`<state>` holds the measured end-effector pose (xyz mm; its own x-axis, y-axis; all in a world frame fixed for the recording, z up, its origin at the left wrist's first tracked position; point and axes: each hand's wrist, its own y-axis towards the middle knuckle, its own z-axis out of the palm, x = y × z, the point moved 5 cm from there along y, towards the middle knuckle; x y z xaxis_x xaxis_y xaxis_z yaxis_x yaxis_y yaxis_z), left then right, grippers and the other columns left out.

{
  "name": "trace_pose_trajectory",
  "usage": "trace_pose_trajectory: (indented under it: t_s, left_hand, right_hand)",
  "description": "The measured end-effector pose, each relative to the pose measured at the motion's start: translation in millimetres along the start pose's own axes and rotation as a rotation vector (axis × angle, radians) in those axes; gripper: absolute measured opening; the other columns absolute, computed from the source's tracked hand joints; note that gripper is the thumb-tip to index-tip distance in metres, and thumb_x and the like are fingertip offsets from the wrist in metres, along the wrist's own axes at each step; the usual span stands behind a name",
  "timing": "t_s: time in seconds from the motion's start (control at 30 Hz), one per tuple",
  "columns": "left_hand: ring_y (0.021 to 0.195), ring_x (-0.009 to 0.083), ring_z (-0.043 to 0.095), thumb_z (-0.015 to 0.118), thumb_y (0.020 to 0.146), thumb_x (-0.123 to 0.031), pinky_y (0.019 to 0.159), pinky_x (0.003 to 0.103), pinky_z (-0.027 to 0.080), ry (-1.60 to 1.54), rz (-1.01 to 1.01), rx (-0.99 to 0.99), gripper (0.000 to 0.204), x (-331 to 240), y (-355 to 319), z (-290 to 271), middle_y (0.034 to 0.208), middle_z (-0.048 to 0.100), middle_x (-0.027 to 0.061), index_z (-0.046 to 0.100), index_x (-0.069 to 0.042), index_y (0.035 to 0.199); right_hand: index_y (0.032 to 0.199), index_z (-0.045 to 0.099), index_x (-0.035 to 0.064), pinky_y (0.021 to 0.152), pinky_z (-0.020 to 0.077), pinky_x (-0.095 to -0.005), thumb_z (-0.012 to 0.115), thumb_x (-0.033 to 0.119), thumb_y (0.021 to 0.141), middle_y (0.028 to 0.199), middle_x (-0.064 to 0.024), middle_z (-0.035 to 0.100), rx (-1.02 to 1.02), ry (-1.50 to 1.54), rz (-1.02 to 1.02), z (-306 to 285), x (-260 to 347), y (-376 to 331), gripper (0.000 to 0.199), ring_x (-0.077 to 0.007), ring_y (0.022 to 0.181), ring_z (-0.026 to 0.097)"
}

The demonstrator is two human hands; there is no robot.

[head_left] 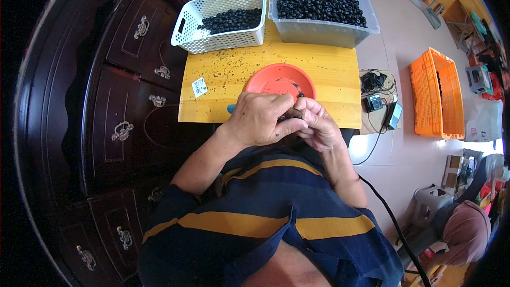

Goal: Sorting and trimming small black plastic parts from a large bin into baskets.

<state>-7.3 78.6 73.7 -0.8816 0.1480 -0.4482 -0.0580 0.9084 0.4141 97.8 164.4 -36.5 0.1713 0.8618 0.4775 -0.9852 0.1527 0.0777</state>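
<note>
Yellow boards make up the tabletop before us, its grain sprinkled with dark crumbs. Closest to us, our navy shirt with mustard stripes fills the lower middle, and a black cord curves past on the right. We hold our hands together at the table's near edge: our left hand is curled, thumb and fingers closed on small dark pieces, while our right hand meets it with bent fingertips. What those right fingers grip, we cannot tell. Just beyond our knuckles sits a round red bowl, partly covered by our hands, with dark bits inside on its right. Left of it, we see a small white printed slip lying flat. Farther back stand a perforated white basket, partly filled with black round pieces, and, to its right, a translucent tub heaped with more of them. At our left rises a dark wooden cabinet with ornate handles. Off to our right, an orange crate stands on the pale floor, and a person in a pink top is beyond a grey stool
</note>
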Motion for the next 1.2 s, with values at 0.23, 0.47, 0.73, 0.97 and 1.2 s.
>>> trace_pose_trajectory:
  t_s: [0.23, 0.47, 0.73, 0.97, 1.2]
  left_hand:
    - [0.064, 0.0309, 0.068, 0.075, 0.088, -0.044, 0.056, 0.042, 0.051, 0.029, -0.025, 0.065, 0.041, 8, -3, 11, 0.07, 0.065, 0.0093, 0.057, -0.008, 0.082]
    - [0.067, 0.0269, 0.071, 0.081, 0.084, -0.038, 0.057, 0.038, 0.053, -0.085, -0.039, -0.037, 0.034, 5, 4, -1, 0.074, 0.07, 0.0086, 0.062, -0.01, 0.088]
    - [0.064, 0.0226, 0.069, 0.083, 0.083, -0.022, 0.057, 0.034, 0.052, -0.285, -0.153, -0.04, 0.026, 12, 0, 5, 0.073, 0.069, 0.0072, 0.069, -0.009, 0.102]
    - [0.069, 0.0267, 0.07, 0.081, 0.082, -0.031, 0.065, 0.038, 0.055, 0.018, -0.342, 0.202, 0.035, 81, 15, -16, 0.077, 0.07, 0.0118, 0.072, -0.007, 0.107]
    - [0.078, 0.0334, 0.073, 0.078, 0.086, -0.035, 0.07, 0.044, 0.057, 0.331, -0.535, -0.18, 0.037, 112, 48, -66, 0.086, 0.074, 0.0138, 0.07, -0.013, 0.114]
  right_hand:
    - [0.101, 0.061, 0.0106, 0.043, 0.0201, -0.0178, 0.068, 0.029, 0.101, 0.078, 0.0046, 0.055, -0.082, 0.038, 0.02, 3, -1, 0, 0.019, 0.0002, 0.05, 0.029]
    - [0.103, 0.059, 0.0095, 0.046, 0.0255, -0.0174, 0.067, 0.03, 0.102, 0.076, 0.0044, 0.053, -0.104, 0.176, 0.051, 5, -7, 2, 0.021, -0.0012, 0.052, 0.033]
    - [0.107, 0.061, 0.0092, 0.046, 0.0284, -0.0175, 0.065, 0.03, 0.102, 0.078, 0.0037, 0.054, -0.197, 0.23, 0.104, -4, -18, 2, 0.022, -0.0023, 0.055, 0.037]
    - [0.118, 0.063, 0.0077, 0.052, 0.0359, -0.0207, 0.061, 0.033, 0.104, 0.087, 0.0012, 0.058, -0.343, 0.288, 0.094, -21, -24, 11, 0.029, -0.0075, 0.064, 0.045]
    - [0.129, 0.059, 0.005, 0.091, 0.0564, -0.0369, 0.049, 0.046, 0.107, 0.123, -0.0122, 0.068, -0.366, 0.391, -0.035, -24, -15, 15, 0.047, -0.0237, 0.109, 0.067]
